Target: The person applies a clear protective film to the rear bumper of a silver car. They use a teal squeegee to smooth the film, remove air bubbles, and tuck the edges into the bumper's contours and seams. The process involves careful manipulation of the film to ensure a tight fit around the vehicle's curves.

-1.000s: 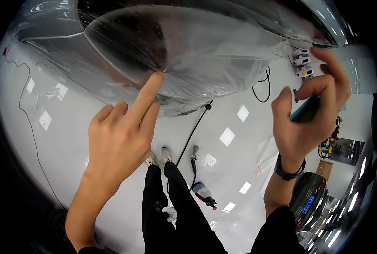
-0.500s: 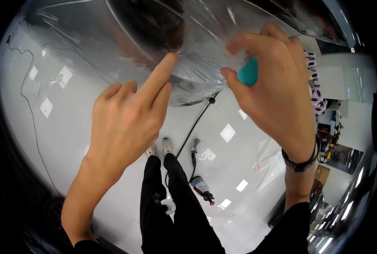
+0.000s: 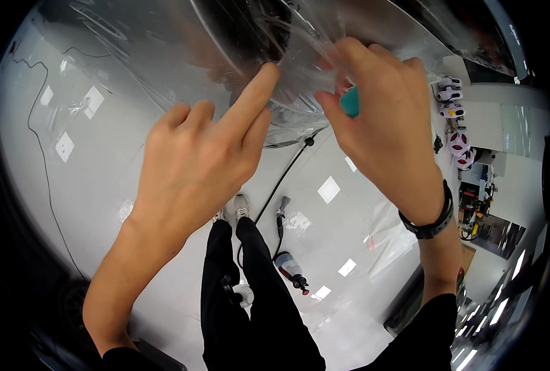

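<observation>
Clear plastic film (image 3: 299, 93) hangs wrinkled and glossy over the front of a car body (image 3: 163, 43), around a dark recessed part (image 3: 244, 28). My left hand (image 3: 200, 145) is closed at the film, its index finger stretched along it and the other fingers curled; the thumb is hidden. My right hand (image 3: 389, 117) is closed around a small teal squeegee (image 3: 349, 102), which shows between thumb and palm. Its fingertips reach into the film, where taut creases run up from them; the film partly veils them.
On the pale glossy floor, a pump spray bottle (image 3: 291, 269) lies beside a grey-headed nozzle (image 3: 282, 207) and a black hose (image 3: 281, 182). A thin cable (image 3: 43, 154) runs along the left. White-and-red equipment (image 3: 459, 142) stands at the right, and crumpled clear sheeting (image 3: 392, 247) lies near my right forearm.
My left hand has moved slightly right and up along the film. The right hand has shifted a little left, its fingertips now in the film, which has bunched into tighter creases.
</observation>
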